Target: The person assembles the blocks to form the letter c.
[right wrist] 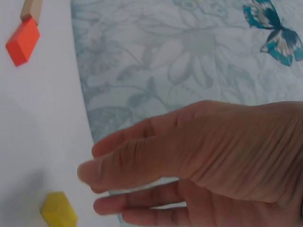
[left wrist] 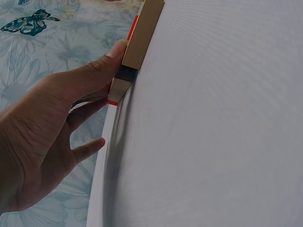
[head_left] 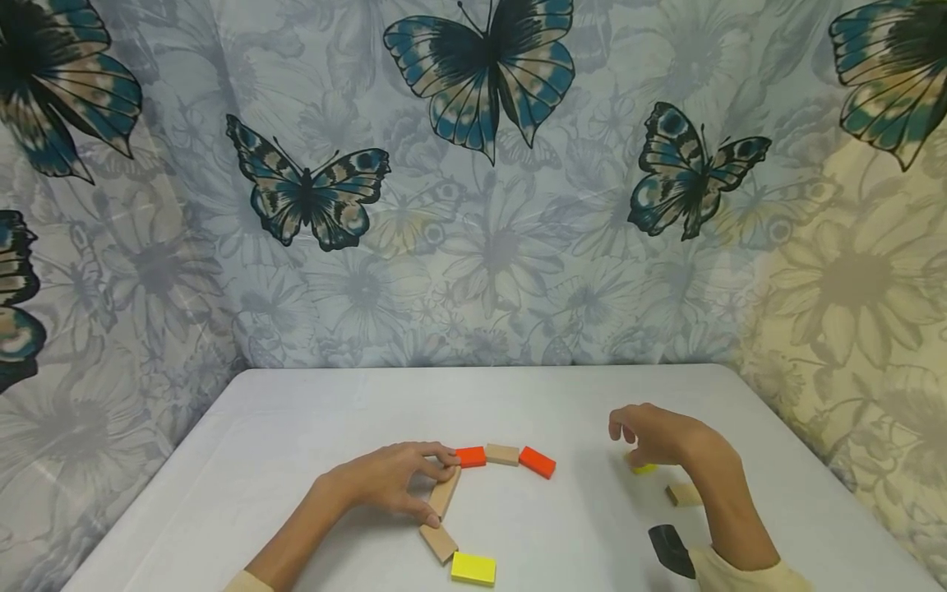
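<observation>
An arc of small blocks lies on the white table. My left hand [head_left: 388, 477] pinches a plain wooden block [head_left: 444, 492] on the arc's left side, thumb near its lower end and fingertips at its upper end beside a red block [head_left: 470, 457]. Beyond that red one come another wooden block [head_left: 502, 455] and a second red block [head_left: 538, 462]. Below the thumb are a wooden block [head_left: 439, 543] and a yellow block [head_left: 473, 569]. My right hand [head_left: 658, 433] hovers with fingers loosely bent, holding nothing, over another yellow block [right wrist: 59, 209], which sits apart from the fingertips in the right wrist view.
A loose wooden block [head_left: 684, 494] lies beside the right forearm, partly hidden by it. A black piece [head_left: 672, 551] shows at the right sleeve. Butterfly-printed cloth [head_left: 503, 312] hangs behind the white table [head_left: 333, 395] and along its sides.
</observation>
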`<state>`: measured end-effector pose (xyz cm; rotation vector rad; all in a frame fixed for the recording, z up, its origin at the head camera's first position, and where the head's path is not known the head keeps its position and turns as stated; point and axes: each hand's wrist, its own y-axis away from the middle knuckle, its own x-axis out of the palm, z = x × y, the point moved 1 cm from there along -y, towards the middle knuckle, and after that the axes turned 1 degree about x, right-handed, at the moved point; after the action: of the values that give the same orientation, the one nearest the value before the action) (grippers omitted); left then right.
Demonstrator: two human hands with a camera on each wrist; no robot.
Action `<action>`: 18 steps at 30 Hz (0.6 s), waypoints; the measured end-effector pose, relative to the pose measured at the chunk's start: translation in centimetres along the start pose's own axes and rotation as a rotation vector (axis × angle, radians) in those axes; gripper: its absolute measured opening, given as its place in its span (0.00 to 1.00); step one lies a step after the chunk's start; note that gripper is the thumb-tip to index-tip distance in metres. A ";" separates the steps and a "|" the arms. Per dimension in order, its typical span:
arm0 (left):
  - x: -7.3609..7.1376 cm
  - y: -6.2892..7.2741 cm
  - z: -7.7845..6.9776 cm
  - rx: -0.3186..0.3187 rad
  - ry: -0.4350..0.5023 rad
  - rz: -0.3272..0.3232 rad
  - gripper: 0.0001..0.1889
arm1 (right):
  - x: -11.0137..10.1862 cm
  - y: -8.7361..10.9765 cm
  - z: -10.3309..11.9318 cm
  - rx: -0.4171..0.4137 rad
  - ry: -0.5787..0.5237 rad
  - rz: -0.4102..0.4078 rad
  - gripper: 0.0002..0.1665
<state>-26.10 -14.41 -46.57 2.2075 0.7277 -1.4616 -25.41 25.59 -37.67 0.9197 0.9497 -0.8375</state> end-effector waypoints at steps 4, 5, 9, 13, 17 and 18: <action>-0.1 0.0 -0.1 0.003 -0.003 0.001 0.36 | -0.1 0.4 -1.4 0.082 0.001 0.037 0.20; 0.0 -0.1 -0.1 0.004 -0.003 0.000 0.36 | 0.0 0.5 -1.7 0.104 0.007 0.046 0.21; 0.0 -0.1 -0.1 0.016 0.000 -0.005 0.37 | 0.1 0.9 -2.5 0.196 0.031 0.071 0.24; 0.1 -0.1 -0.1 0.018 0.005 -0.004 0.37 | 0.4 1.3 -3.0 0.311 0.048 0.087 0.23; 0.1 -0.1 -0.1 0.011 0.001 -0.004 0.37 | 0.8 1.5 -3.6 0.389 0.043 0.101 0.21; 0.1 -0.1 0.0 0.008 0.000 -0.004 0.37 | 1.0 1.5 -3.8 0.392 0.038 0.103 0.21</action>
<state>-26.10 -14.31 -46.61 2.2126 0.7281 -1.4691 -24.90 29.41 -39.26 1.3148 0.7747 -0.9379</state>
